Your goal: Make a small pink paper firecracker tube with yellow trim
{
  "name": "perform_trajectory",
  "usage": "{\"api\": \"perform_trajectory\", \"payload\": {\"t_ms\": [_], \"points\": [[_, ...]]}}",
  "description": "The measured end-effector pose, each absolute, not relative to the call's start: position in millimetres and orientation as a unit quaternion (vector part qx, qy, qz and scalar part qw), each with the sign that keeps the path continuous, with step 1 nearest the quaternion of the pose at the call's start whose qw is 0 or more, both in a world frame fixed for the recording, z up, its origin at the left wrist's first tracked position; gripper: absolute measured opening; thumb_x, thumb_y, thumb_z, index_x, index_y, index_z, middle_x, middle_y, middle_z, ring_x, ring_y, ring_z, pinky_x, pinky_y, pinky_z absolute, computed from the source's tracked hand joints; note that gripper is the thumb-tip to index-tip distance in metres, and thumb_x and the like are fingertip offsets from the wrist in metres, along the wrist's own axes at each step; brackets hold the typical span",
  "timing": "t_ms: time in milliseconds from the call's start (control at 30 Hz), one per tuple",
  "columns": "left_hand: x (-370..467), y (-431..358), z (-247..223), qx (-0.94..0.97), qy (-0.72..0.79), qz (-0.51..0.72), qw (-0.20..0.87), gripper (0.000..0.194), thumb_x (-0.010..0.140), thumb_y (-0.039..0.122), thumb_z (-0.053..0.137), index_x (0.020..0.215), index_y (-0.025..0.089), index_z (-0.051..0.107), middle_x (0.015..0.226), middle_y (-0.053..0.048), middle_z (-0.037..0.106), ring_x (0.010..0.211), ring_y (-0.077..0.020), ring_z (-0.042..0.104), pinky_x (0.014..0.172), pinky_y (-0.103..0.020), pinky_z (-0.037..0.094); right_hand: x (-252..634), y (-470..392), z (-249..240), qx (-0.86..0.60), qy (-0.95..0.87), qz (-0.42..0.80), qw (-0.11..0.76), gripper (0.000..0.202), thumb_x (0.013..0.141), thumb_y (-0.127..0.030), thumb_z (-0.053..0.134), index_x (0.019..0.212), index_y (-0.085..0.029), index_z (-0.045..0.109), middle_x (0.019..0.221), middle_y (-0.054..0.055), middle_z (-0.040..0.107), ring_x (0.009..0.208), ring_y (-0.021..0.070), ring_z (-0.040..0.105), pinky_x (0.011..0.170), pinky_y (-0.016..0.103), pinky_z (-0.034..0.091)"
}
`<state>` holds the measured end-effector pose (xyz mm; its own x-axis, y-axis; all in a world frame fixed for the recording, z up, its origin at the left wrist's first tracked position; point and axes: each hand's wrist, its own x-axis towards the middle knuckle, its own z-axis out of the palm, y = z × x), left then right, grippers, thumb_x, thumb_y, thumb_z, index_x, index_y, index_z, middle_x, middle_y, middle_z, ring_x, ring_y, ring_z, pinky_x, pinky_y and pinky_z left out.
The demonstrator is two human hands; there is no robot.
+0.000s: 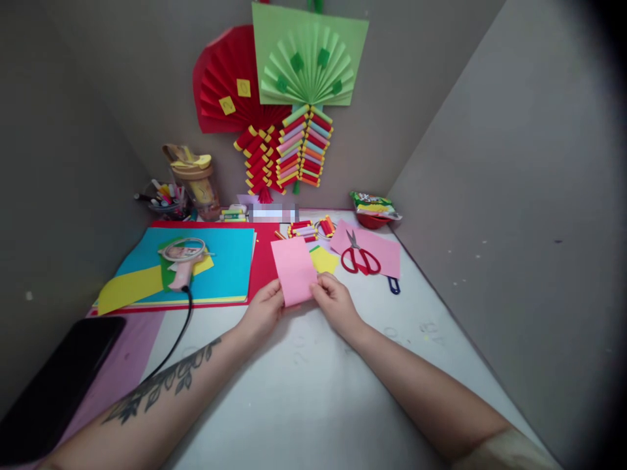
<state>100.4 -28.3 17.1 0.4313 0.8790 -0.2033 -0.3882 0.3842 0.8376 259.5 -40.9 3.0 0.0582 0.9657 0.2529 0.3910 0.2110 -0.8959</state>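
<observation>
A pink sheet of paper [294,269] is held up above the white table between both hands. My left hand [267,305] grips its lower left side, with the thumb in front and fingers partly hidden behind the paper. My right hand [336,300] pinches the lower right edge. Just past the right hand lies a yellow piece of paper [325,260]. Red-handled scissors [360,256] rest on a larger pink sheet [390,254] to the right. Behind the held paper are several small rolled paper tubes [302,229] in red, lilac and yellow.
A glue gun [183,271] with a black cord lies on blue paper [230,261] at left. A black device [63,385] occupies the near left. A pen holder [166,201], a tumbler [198,186] and a snack packet [373,204] stand along the back. Paper fan decorations [309,65] hang on the wall.
</observation>
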Motion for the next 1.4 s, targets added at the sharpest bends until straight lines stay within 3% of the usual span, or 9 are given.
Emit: {"api": "perform_trajectory", "payload": {"t_ms": [200, 400, 600, 667, 767, 967, 1200, 1400], "points": [[99.7, -29.4, 14.4, 0.368, 0.341, 0.398, 0.768, 0.037, 0.075, 0.03, 0.066, 0.11, 0.018, 0.062, 0.12, -0.009, 0.06, 0.108, -0.0255, 0.056, 0.083, -0.034, 0.051, 259.1, -39.0, -1.2, -0.559, -0.57, 0.34, 0.497, 0.027, 0.08, -0.03, 0.049, 0.058, -0.02, 0.039, 0.059, -0.004, 0.039, 0.059, 0.0116, 0.039, 0.057, 0.023, 0.032], [100.2, -30.1, 9.8, 0.369, 0.335, 0.428, 0.754, 0.039, 0.08, 0.043, 0.058, 0.11, 0.019, 0.059, 0.117, -0.009, 0.061, 0.103, -0.0239, 0.058, 0.08, -0.035, 0.052, 260.1, -39.8, -1.8, -0.552, -0.583, 0.322, 0.502, 0.026, 0.078, -0.027, 0.051, 0.056, -0.019, 0.041, 0.06, -0.003, 0.042, 0.06, 0.0122, 0.041, 0.058, 0.024, 0.032], [98.6, -26.9, -2.7, 0.475, 0.39, 0.419, 0.668, 0.036, 0.078, 0.042, 0.059, 0.102, 0.015, 0.06, 0.107, -0.009, 0.065, 0.097, -0.0223, 0.059, 0.081, -0.033, 0.049, 258.0, -39.3, -4.4, -0.547, -0.551, 0.374, 0.508, 0.023, 0.077, -0.029, 0.055, 0.059, -0.02, 0.044, 0.061, -0.003, 0.042, 0.06, 0.0127, 0.041, 0.058, 0.025, 0.033], [97.1, -25.8, -5.7, 0.506, 0.407, 0.422, 0.633, 0.033, 0.079, 0.041, 0.057, 0.099, 0.015, 0.062, 0.103, -0.008, 0.066, 0.096, -0.0211, 0.059, 0.083, -0.031, 0.046, 256.9, -38.2, -4.9, -0.522, -0.502, 0.423, 0.545, 0.016, 0.074, -0.029, 0.059, 0.069, -0.02, 0.047, 0.064, -0.004, 0.044, 0.06, 0.0119, 0.042, 0.057, 0.024, 0.033], [95.3, -25.2, -7.7, 0.535, 0.413, 0.407, 0.614, 0.031, 0.081, 0.041, 0.055, 0.096, 0.015, 0.062, 0.096, -0.006, 0.067, 0.089, -0.0193, 0.059, 0.08, -0.03, 0.046, 257.1, -36.7, -4.8, -0.492, -0.438, 0.483, 0.577, 0.02, 0.072, -0.03, 0.063, 0.083, -0.022, 0.049, 0.066, -0.005, 0.046, 0.058, 0.0109, 0.042, 0.055, 0.023, 0.033], [93.9, -25.2, -4.6, 0.567, 0.423, 0.374, 0.599, 0.028, 0.08, 0.041, 0.055, 0.085, 0.014, 0.062, 0.081, -0.004, 0.065, 0.075, -0.0167, 0.057, 0.067, -0.026, 0.044, 262.9, -36.7, -3.6, -0.508, -0.459, 0.467, 0.56, 0.02, 0.076, -0.035, 0.059, 0.067, -0.019, 0.05, 0.062, -0.004, 0.045, 0.057, 0.011, 0.039, 0.054, 0.023, 0.031], [90.7, -22.7, 6.6, 0.53, 0.475, 0.414, 0.568, 0.026, 0.073, 0.041, 0.063, 0.079, 0.016, 0.062, 0.073, 0.0, 0.064, 0.065, -0.013, 0.055, 0.06, -0.021, 0.041, 264.2, -38.7, -3.9, -0.516, -0.47, 0.459, 0.549, 0.018, 0.076, -0.032, 0.058, 0.066, -0.019, 0.051, 0.063, -0.004, 0.046, 0.058, 0.0111, 0.039, 0.054, 0.023, 0.031], [88.9, -22.0, 5.9, 0.554, 0.497, 0.395, 0.539, 0.026, 0.072, 0.041, 0.063, 0.07, 0.015, 0.061, 0.066, 0.001, 0.062, 0.06, -0.0119, 0.053, 0.056, -0.02, 0.039, 262.2, -38.4, -4.0, -0.478, -0.427, 0.53, 0.555, 0.017, 0.072, -0.033, 0.062, 0.072, -0.02, 0.052, 0.064, -0.004, 0.049, 0.056, 0.0103, 0.041, 0.053, 0.022, 0.032]]}}
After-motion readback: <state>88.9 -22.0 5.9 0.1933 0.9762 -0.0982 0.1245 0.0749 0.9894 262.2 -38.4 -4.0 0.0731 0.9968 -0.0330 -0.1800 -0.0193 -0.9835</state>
